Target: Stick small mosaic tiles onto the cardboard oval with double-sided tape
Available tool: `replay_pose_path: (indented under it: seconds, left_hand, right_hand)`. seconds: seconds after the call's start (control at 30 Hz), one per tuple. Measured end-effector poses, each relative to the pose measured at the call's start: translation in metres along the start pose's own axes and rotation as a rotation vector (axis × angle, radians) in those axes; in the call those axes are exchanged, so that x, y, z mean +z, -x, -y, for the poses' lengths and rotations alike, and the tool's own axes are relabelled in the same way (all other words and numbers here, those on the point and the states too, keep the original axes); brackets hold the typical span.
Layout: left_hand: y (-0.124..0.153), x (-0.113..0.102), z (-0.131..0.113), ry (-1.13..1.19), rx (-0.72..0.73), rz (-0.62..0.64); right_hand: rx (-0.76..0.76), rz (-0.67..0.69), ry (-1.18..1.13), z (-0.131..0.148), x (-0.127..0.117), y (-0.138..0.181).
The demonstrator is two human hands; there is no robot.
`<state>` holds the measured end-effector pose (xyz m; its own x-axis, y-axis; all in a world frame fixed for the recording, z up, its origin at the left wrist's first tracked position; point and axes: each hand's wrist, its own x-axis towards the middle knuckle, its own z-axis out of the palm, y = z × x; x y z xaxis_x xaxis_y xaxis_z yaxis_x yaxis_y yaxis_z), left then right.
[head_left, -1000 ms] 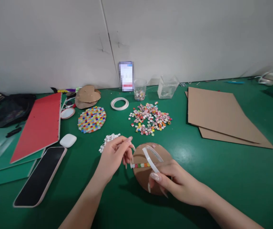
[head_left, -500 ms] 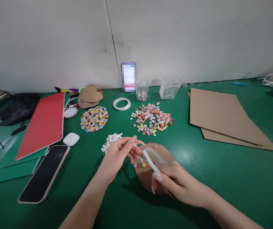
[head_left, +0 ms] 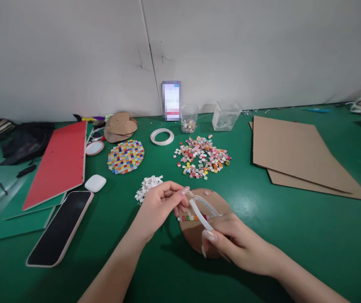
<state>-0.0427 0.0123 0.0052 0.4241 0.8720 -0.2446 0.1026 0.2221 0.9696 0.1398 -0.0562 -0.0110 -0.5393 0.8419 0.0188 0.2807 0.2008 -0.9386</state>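
A round cardboard disc [head_left: 193,235] lies on the green table, with a short row of coloured mosaic tiles [head_left: 190,218] stuck across it. My right hand [head_left: 233,244] grips a white roll of tape [head_left: 203,210] held on edge above the disc. My left hand [head_left: 159,206] is closed in a pinch at the roll's upper left rim, thumb and forefinger on the tape's end. A pile of loose coloured tiles [head_left: 203,156] lies just beyond the disc, and a small heap of white scraps [head_left: 148,185] sits by my left hand.
A finished tiled disc [head_left: 125,156], a second tape ring [head_left: 162,136], two clear cups [head_left: 189,118] and cardboard sheets [head_left: 296,153] lie beyond. To the left are a phone [head_left: 61,227], a white case [head_left: 95,183] and a red board [head_left: 59,162].
My left hand has moved right, from beside the disc onto the tape roll's rim. The right hand and roll stay nearly still; the camera shifted slightly.
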Motion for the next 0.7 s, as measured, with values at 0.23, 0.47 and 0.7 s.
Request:
replay_pose_path:
  seconds: [0.23, 0.47, 0.7]
  left_hand:
    - [-0.001, -0.002, 0.001, 0.044, -0.008, -0.01]
    - [0.002, -0.004, 0.0, -0.065, -0.02, 0.145]
    - [0.007, -0.006, -0.006, -0.026, -0.058, 0.279]
  right_hand:
    - [-0.011, 0.002, -0.033, 0.002, -0.001, 0.0]
    - [-0.02, -0.122, 0.066, -0.004, 0.001, 0.001]
    - [-0.027, -0.302, 0.144, -0.011, 0.0, -0.001]
